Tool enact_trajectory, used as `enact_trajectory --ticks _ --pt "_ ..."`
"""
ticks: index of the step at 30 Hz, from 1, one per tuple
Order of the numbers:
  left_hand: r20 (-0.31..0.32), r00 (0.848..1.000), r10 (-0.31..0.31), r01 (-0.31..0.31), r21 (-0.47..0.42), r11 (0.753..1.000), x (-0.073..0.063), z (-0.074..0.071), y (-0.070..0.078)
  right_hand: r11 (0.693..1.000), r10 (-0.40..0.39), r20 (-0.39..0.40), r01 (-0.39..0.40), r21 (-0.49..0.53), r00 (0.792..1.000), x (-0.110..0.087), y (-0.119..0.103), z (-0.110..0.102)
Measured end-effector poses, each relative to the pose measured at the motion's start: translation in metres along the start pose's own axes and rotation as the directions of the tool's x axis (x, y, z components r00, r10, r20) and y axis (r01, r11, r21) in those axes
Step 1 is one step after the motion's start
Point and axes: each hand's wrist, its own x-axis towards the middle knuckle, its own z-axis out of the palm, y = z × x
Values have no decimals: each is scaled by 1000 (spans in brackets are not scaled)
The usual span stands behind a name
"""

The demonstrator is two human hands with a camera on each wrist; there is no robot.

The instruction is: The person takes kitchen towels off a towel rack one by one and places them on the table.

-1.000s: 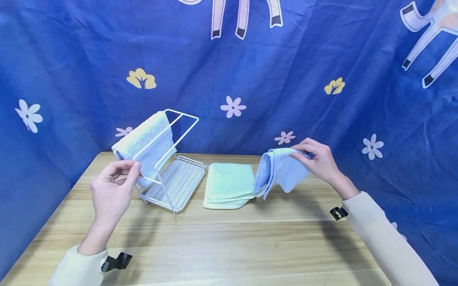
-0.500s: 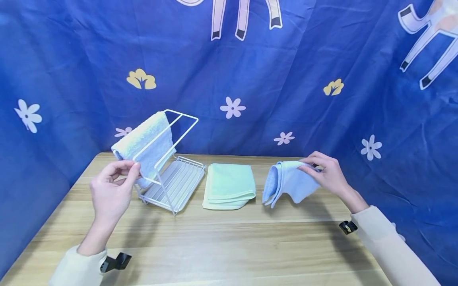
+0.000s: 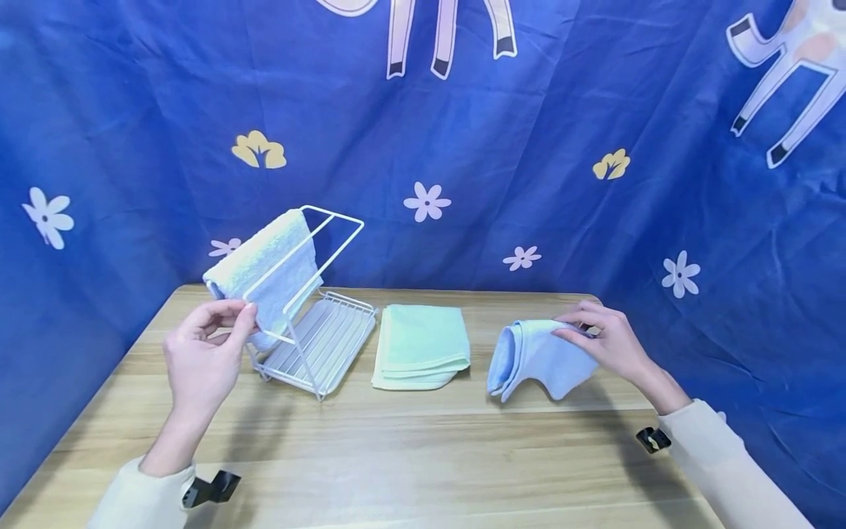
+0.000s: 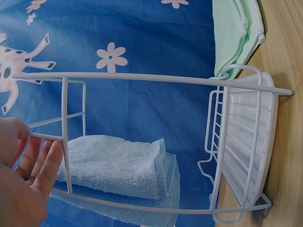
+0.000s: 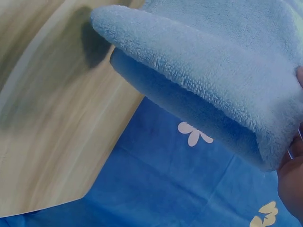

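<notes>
My left hand (image 3: 205, 353) pinches the top front bar of a white wire rack (image 4: 137, 78) at the left of the table. Over one of the rack's upper rails hangs a folded light blue towel (image 3: 277, 257); its plush side shows in the left wrist view. On the right, my right hand (image 3: 608, 342) pinches the upper edge of another blue towel (image 3: 548, 356), folded and drooping low above the table. The right wrist view shows that towel's fluffy fold (image 5: 199, 71) close up, with the fingers at the right edge.
Between rack and right hand lies a folded mint green towel stack (image 3: 426, 345). A ridged tray (image 3: 327, 338) forms the base of the rack. Behind the wooden table (image 3: 423, 455) hangs a blue curtain (image 3: 370, 132) with flower and animal prints.
My right hand has moved down and to the right with its blue towel, bringing it away from the green stack and closer to the table. The left hand stays at the rack.
</notes>
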Motion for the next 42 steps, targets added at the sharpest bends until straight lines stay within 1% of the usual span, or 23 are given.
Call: enact_trajectory --ticks 6,11,15,18,23,30,34,37,42 --pt "3 1000 5 -5 -3 1000 0 0 -1 1000 3 31 -4 16 1000 -6 -4 1" --pt "-1 1000 6 -6 13 1000 -1 -1 -2 998 35 81 -39 43 996 -10 -7 2" --pt "2 1000 -1 1 7 1000 -1 -1 -2 998 51 109 -54 24 993 -9 -5 4" --pt "3 1000 -7 7 -2 1000 -1 -1 -1 998 62 131 -62 -1 989 -6 -3 6" --pt "4 1000 -5 5 -8 1000 -1 -1 -1 996 87 187 -86 -13 979 3 1 9" --pt "10 1000 1 -1 -9 1000 -1 -1 0 998 63 220 -59 -24 974 17 11 16" --pt "13 1000 6 -6 -6 1000 -1 -1 0 994 103 244 -91 -62 964 23 17 19" --pt "11 1000 8 -8 -3 1000 -1 -1 -1 987 151 273 -132 -86 950 27 22 22" --pt "9 1000 2 -2 -3 1000 -1 -1 -1 983 180 307 -160 -90 934 32 30 29"
